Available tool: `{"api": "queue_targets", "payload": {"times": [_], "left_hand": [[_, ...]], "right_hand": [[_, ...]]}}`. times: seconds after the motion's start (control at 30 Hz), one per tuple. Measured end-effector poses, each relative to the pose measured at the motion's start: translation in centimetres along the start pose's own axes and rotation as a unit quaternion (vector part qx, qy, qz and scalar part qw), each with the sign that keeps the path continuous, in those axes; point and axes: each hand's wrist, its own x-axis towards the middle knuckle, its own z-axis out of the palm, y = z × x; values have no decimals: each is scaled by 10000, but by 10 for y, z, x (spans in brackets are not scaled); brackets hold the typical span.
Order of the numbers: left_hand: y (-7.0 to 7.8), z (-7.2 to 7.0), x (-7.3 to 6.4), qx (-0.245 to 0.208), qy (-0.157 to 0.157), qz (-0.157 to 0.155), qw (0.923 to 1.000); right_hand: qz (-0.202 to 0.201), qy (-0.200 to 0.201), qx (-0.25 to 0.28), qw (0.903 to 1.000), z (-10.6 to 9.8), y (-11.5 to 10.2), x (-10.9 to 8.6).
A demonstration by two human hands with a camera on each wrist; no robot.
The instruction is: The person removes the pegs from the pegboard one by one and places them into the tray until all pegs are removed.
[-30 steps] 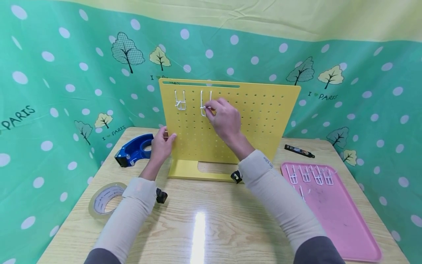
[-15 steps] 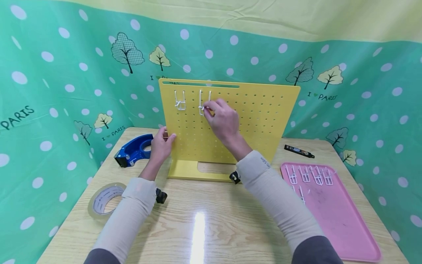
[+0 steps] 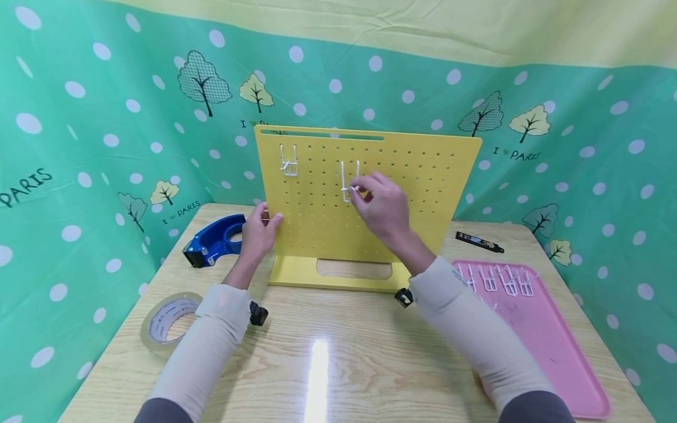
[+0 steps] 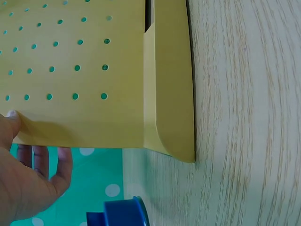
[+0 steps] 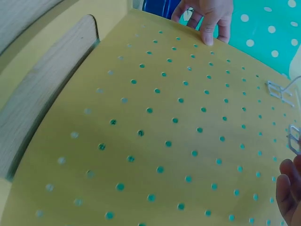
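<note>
A yellow pegboard (image 3: pixel 312 229) stands upright on its base on the table. My left hand (image 3: pixel 259 234) grips its left edge; in the left wrist view the thumb of the left hand (image 4: pixel 28 183) lies on the front face and the fingers go behind. Between thumb and fingers, my right hand (image 3: pixel 385 207) pinches a white wire pegboard hook (image 3: pixel 343 176) in front of the board, prongs upward. Whether its prongs touch the board cannot be told. Another white wire hook (image 3: pixel 289 168) hangs at the board's upper left. At the right wrist view's edge, the right hand (image 5: pixel 289 190) shows partly.
A pink tray (image 3: pixel 560 352) with several white wire hooks (image 3: pixel 509 281) lies at the right, partly behind my right sleeve. A black marker-like stick (image 3: pixel 479 242) lies behind it. At the left are a blue tape dispenser (image 3: pixel 214 242) and a tape roll (image 3: pixel 158 329).
My right hand has moved right and a little down with the wire hook, away from the upper holes beside the hanging hook. The left hand keeps its grip on the board.
</note>
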Motion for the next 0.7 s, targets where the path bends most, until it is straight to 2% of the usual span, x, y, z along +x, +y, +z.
{"api": "queue_targets", "payload": {"times": [0.47,0.7], "left_hand": [[2,0,-1,-1,-28,-105,9999],[0,0,0,6,21,-46,10000]], "right_hand": [[226,-468,-189,9985,-44,32,-38],[408,-753,-359,9957,-55,50,-58]]}}
